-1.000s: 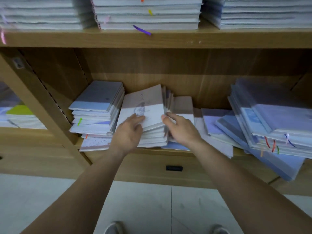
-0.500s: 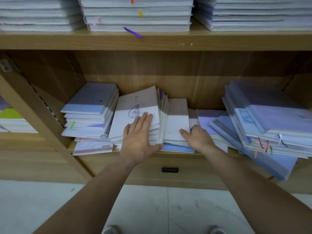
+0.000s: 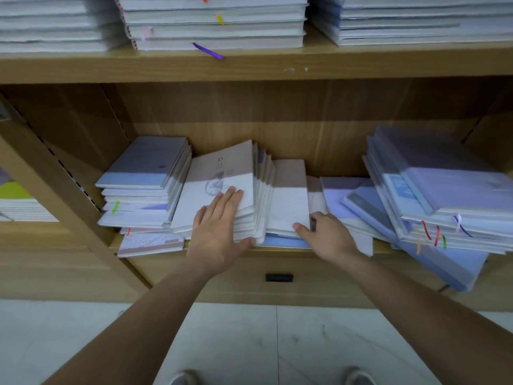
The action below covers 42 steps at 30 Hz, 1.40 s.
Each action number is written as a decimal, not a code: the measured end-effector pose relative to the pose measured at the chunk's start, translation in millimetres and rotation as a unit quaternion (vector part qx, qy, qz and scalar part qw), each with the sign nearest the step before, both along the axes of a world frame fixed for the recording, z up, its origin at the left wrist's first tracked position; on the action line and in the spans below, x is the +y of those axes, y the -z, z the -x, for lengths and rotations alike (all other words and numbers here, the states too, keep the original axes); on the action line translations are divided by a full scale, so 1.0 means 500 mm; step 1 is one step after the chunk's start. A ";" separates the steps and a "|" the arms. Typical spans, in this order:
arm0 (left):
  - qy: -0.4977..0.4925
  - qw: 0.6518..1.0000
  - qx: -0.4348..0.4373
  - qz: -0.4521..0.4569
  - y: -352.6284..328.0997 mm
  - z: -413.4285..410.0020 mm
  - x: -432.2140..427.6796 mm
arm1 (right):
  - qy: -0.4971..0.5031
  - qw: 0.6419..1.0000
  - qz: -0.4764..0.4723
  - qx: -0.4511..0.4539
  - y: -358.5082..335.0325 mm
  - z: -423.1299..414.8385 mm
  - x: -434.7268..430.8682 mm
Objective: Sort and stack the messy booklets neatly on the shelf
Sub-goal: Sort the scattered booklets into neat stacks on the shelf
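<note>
Your L hand (image 3: pixel 219 232) lies flat, fingers straight, on leaning beige-white booklet stack (image 3: pixel 222 187); R hand (image 3: pixel 330 237) pinches flat white booklet (image 3: pixel 288 201). Light wooden shelf (image 3: pixel 319 140), pale tile floor (image 3: pixel 236 343).

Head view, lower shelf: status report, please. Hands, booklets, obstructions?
Left hand flat on fanned white-and-beige booklet stack. Right hand grips edge of adjacent white booklet. Slumped blue booklet pile crowds the right.

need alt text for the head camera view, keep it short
A person's left hand presses flat on a slanted pile of white booklets on a wooden shelf, while the right hand grips the front edge of a flat white booklet beside it. Untidy bluish stacks lie on either side; neater stacks fill the shelf above.
</note>
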<state>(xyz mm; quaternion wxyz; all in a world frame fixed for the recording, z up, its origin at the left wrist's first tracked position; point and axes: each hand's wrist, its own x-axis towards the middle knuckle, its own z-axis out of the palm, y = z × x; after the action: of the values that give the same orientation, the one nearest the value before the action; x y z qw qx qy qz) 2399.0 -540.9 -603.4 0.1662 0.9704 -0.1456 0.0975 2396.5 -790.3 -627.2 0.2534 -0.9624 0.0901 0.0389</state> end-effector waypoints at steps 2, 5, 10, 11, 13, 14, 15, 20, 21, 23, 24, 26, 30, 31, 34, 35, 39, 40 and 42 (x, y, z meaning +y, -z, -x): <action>0.001 1.000 -0.001 0.005 0.003 0.001 0.004 | 0.002 0.999 -0.029 -0.014 -0.002 0.012 -0.003; 0.001 1.000 -0.007 0.003 0.004 -0.001 0.006 | -0.001 0.996 -0.087 -0.010 0.004 0.040 -0.020; 0.000 1.000 -0.006 -0.001 0.001 -0.003 0.005 | -0.035 0.995 -0.094 0.013 0.015 0.074 -0.047; -0.002 1.000 -0.002 0.000 -0.001 -0.003 0.004 | -0.030 0.994 -0.101 0.008 0.015 0.072 -0.047; 0.000 1.000 0.003 0.002 -0.006 -0.002 0.001 | -0.026 0.994 -0.106 -0.002 0.009 0.066 -0.043; 0.001 1.000 0.007 0.003 -0.008 -0.002 0.001 | -0.027 0.994 -0.110 -0.002 0.005 0.064 -0.040; 0.002 1.000 0.010 0.006 -0.009 -0.002 0.002 | -0.031 0.993 -0.115 -0.003 0.002 0.063 -0.035; 0.006 1.000 0.007 0.012 -0.007 -0.001 0.007 | -0.012 0.992 -0.125 0.002 -0.010 0.054 -0.017; 0.006 1.000 0.008 0.012 -0.007 -0.001 0.008 | -0.005 0.991 -0.131 -0.002 -0.010 0.054 -0.014; 0.005 1.000 0.011 0.011 -0.007 -0.001 0.006 | 0.005 0.988 -0.151 -0.027 -0.011 0.054 -0.010; 0.004 1.000 0.012 0.009 -0.008 -0.001 0.005 | 0.013 0.985 -0.167 -0.042 -0.012 0.052 -0.010; 0.002 1.000 0.012 0.007 -0.008 -0.001 0.004 | 0.033 0.976 -0.206 -0.054 -0.018 0.046 -0.009; -0.003 1.000 0.007 0.006 -0.005 -0.002 0.000 | 0.081 0.967 -0.240 -0.015 -0.016 0.010 -0.010; -0.005 1.000 0.005 0.006 -0.004 -0.002 -0.001 | 0.090 0.968 -0.235 -0.004 -0.014 0.000 -0.006; -0.014 1.000 -0.004 0.003 -0.002 -0.001 -0.005 | 0.102 0.969 -0.223 -0.018 -0.009 -0.030 0.019; -0.017 1.000 -0.007 0.002 -0.001 -0.001 -0.006 | 0.104 0.967 -0.231 -0.021 -0.007 -0.041 0.029; -0.022 1.000 -0.010 -0.018 -0.001 -0.002 -0.015 | 0.149 0.950 -0.273 0.002 -0.013 -0.071 0.046; -0.025 0.999 -0.006 -0.025 -0.002 -0.001 -0.017 | 0.157 0.951 -0.267 0.003 -0.013 -0.075 0.045; -0.034 0.999 -0.004 -0.030 -0.002 0.001 -0.022 | 0.149 0.960 -0.237 -0.011 -0.018 -0.079 0.043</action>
<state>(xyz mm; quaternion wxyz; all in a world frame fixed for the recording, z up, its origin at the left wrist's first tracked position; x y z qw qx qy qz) 2398.4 -551.7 -602.4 0.1335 0.9789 -0.1160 0.1026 2435.8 -768.8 -618.0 0.4777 -0.8509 0.2184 0.0106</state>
